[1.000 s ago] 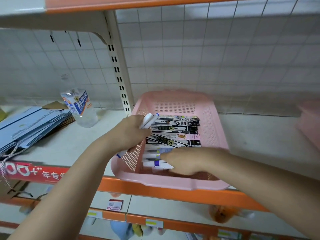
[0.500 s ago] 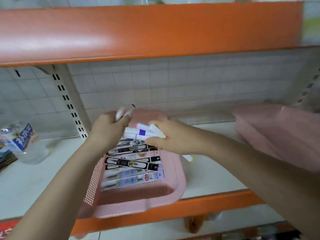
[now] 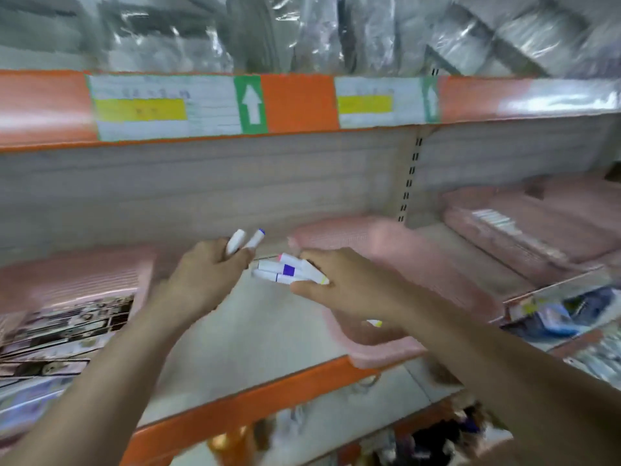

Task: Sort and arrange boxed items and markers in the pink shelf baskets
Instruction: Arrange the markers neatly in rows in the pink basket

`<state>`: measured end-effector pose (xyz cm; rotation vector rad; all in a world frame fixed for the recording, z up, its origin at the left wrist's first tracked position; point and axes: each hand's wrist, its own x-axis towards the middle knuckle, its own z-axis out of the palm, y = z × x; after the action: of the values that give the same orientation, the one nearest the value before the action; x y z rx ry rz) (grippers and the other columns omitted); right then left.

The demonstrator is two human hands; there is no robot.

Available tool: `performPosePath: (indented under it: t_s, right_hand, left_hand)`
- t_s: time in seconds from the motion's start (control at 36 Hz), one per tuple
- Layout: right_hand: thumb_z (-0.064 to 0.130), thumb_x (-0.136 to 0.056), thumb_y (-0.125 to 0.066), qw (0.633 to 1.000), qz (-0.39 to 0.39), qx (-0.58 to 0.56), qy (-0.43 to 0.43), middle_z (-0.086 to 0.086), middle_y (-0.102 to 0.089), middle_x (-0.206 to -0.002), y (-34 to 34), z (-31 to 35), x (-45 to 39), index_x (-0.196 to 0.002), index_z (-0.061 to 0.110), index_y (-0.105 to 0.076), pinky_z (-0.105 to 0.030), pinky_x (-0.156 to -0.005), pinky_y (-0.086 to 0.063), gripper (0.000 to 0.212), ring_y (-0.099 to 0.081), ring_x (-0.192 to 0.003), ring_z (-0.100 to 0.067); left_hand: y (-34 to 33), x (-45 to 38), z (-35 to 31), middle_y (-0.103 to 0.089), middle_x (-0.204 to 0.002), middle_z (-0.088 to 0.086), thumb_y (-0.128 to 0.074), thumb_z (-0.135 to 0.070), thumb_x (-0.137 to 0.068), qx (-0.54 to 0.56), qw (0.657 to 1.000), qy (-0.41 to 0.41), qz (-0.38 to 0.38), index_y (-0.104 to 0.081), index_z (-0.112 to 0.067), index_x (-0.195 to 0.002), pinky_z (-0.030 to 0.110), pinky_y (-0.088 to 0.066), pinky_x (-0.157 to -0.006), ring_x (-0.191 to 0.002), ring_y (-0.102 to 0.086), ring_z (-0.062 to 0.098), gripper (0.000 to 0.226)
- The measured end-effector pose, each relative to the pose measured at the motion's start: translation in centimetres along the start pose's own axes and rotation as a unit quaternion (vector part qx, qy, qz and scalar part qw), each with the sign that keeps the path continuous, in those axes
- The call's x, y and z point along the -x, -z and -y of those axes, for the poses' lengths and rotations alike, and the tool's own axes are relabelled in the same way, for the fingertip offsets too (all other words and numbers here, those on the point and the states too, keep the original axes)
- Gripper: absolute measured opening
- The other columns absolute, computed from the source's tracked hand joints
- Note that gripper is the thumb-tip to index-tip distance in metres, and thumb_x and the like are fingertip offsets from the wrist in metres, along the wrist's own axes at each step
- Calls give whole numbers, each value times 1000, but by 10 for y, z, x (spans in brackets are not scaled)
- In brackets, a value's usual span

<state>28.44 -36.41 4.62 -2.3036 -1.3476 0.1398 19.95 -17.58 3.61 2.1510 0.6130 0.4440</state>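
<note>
Two white markers (image 3: 244,241) stick up out of the left hand (image 3: 215,267), whose fingers are curled round their lower ends; one tip is blue. A second bunch of white markers (image 3: 285,270), one with a purple band and others with pink and yellow ends, lies gripped in the right hand (image 3: 339,287), fingers wrapped over them and thumb beneath. Both hands are raised above the middle of the shelf (image 3: 242,334), close together but apart. Just behind and under the right hand sits a pink basket (image 3: 413,264), its front rim over the orange front edge of the shelf; a yellow-tipped marker (image 3: 374,322) shows inside it below the wrist. At the left end of the shelf another pink basket (image 3: 84,277) holds rows of boxed items (image 3: 67,327) with dark printed faces. Toward the right end a third pink basket (image 3: 537,223) rests near the back, blurred. Above, an orange shelf rail (image 3: 299,102) carries white and yellow price labels (image 3: 161,107) with green arrows.
</note>
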Motion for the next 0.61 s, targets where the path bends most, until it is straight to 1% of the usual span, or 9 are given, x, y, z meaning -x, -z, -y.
performPosePath:
  t_s: [0.11,0.19,0.25,0.31,0.39,0.42,0.47,0.56,0.61]
  right_hand:
    - [40,-94,-56,999,-29,2,-23,7,-51,-71,26,-52,32,-73,31,-42,-37,-66,-43,27,-51,-69,-21]
    - [43,-94,-54,998,-37,22,-35,6,-54,-73,44,-87,53,-87,24,-50,-35,-66,-42,21,-54,-73,-21]
    - [44,-94,-54,997,-44,34,-47,6,-52,-72,55,-109,68,-87,24,-49,-35,-65,-39,21,-53,-73,-20]
    - [42,-94,-55,996,-55,40,-58,5,-51,-73,65,-128,81,-90,22,-52,-33,-63,-36,21,-50,-73,-19]
    - [40,-94,-55,994,-63,51,-78,1,-59,-85,82,-157,99,-102,17,-56,-33,-67,-41,24,-55,-81,-22]
    - [40,-95,-54,993,-63,55,-83,3,-59,-85,88,-166,104,-105,18,-56,-31,-65,-41,25,-56,-80,-19]
    - [39,-96,-53,992,-58,58,-94,11,-50,-73,101,-184,113,-108,24,-54,-16,-52,-32,20,-47,-66,-6]
    - [42,-96,-50,991,-55,58,-110,12,-44,-64,116,-212,125,-89,35,-48,-18,-48,-28,10,-41,-56,0]
    - [44,-96,-50,989,-55,70,-116,9,-44,-63,123,-230,129,-73,37,-37,-22,-49,-28,27,-41,-54,-1]
  left_hand:
    - [-54,9,-42,-43,-59,7,-52,-34,-92,-22,1000,-11,3,-56,7,-92,26,-33,-47,-46,-36,21,41]
    - [-90,14,-70,-43,-58,5,-52,-33,-93,-33,999,-20,5,-56,6,-92,26,-33,-47,-43,-36,19,40]
    - [-114,17,-91,-45,-57,3,-52,-33,-93,-45,998,-32,4,-57,6,-92,27,-32,-49,-42,-38,16,40]
    - [-136,17,-110,-46,-60,6,-52,-34,-93,-46,998,-45,6,-57,8,-91,27,-33,-50,-47,-39,18,42]
    - [-165,15,-135,-46,-63,7,-51,-38,-92,-51,997,-55,23,-57,8,-92,28,-35,-53,-53,-41,20,46]
    - [-174,14,-144,-47,-63,7,-50,-38,-92,-59,996,-54,30,-57,6,-92,29,-36,-55,-54,-42,20,45]
    - [-188,11,-161,-48,-62,5,-49,-36,-93,-75,995,-58,44,-57,2,-90,29,-37,-56,-54,-42,20,39]
    - [-210,3,-183,-45,-64,3,-46,-35,-94,-103,989,-82,60,-50,-7,-82,29,-32,-54,-53,-38,18,31]
    - [-224,-5,-194,-43,-64,4,-45,-37,-94,-106,987,-98,71,-49,-4,-84,30,-33,-57,-55,-37,20,34]
